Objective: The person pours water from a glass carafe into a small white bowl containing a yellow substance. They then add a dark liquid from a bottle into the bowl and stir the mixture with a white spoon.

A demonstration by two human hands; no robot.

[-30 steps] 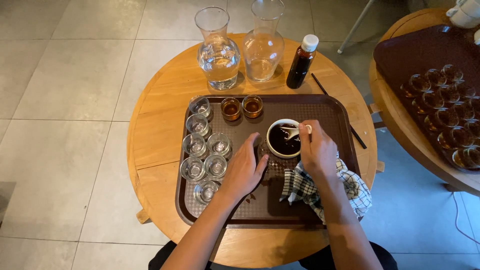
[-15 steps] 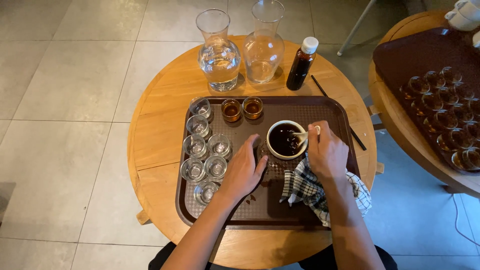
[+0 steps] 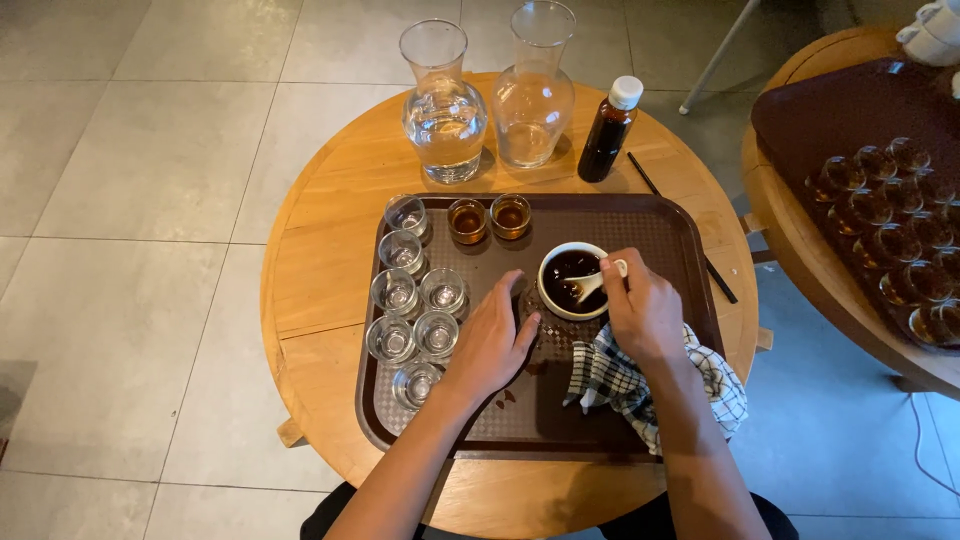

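A white bowl (image 3: pixel 556 300) of dark liquid sits on a brown tray (image 3: pixel 660 225) on a round wooden table (image 3: pixel 320 240). My right hand (image 3: pixel 643 310) holds a white spoon (image 3: pixel 592 285) whose tip dips into the bowl. My left hand (image 3: pixel 492 345) lies flat on the tray, its thumb against the bowl's left side. Several empty small glasses (image 3: pixel 405 295) stand in rows left of that hand. Two small glasses filled with brown liquid (image 3: pixel 489 218) stand at the tray's far edge. A black-and-white checked cloth (image 3: pixel 625 385) lies under my right wrist.
Two glass carafes (image 3: pixel 445 115) and a dark bottle with a white cap (image 3: pixel 610 130) stand behind the tray. A thin black stick (image 3: pixel 680 225) lies along the tray's right side. A second table (image 3: pixel 800 250) at right bears a tray of filled small glasses (image 3: pixel 900 220).
The spoon has gone down from above the bowl's rim into the dark liquid. My left hand stays in place by the bowl.
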